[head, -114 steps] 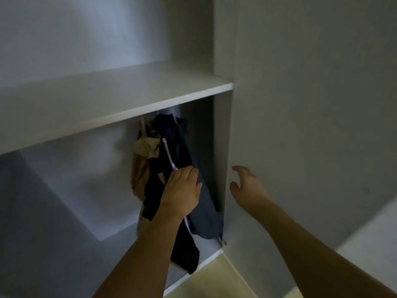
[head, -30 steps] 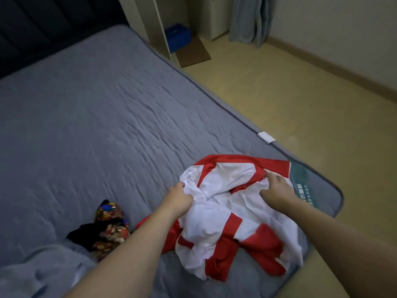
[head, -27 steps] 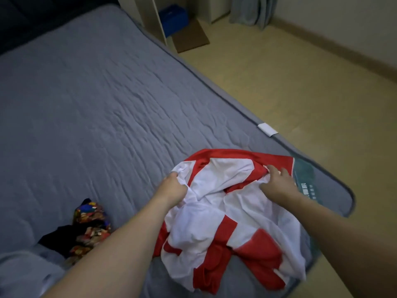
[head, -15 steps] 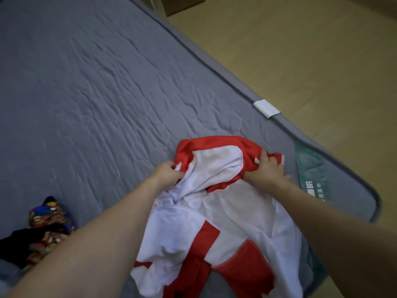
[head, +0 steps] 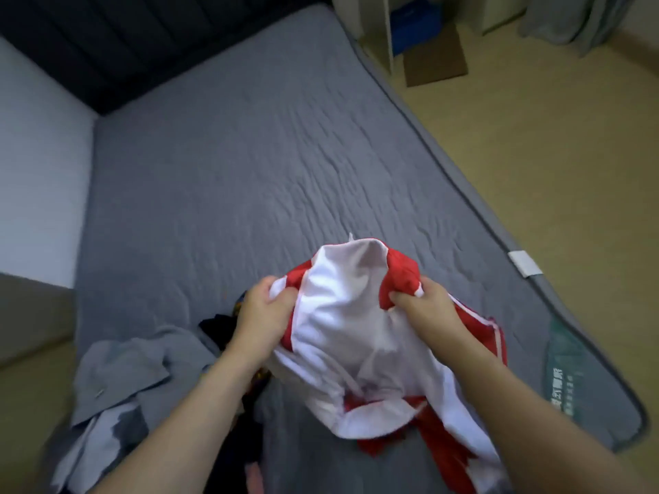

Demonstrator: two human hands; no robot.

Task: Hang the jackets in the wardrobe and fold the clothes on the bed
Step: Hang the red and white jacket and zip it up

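- Red and white cloth, a sports top (head: 342, 329), is now up off the bed (head: 249, 165). Half a second ago it lay flat there.
- The left hand (head: 262, 319) has a tight grip on one side of the top edge, and the right hand (head: 426, 310) pinches the other side.
- The rest of the top hangs down, and its low end still touches the bed.
- I think the person is shaking it open, so folding comes next.
- More clothes wait: a grey shirt (head: 128, 369) lies left of the top, and a dark bundle (head: 217, 326) sits just behind the left hand.
- The bed has a grey bumpy cover.
- Right of the bed is a yellow floor (head: 552, 144).
- Past the bed's far corner stands a blue box (head: 410, 24).
- A dark headboard (head: 107, 41) is at the bed's far end.
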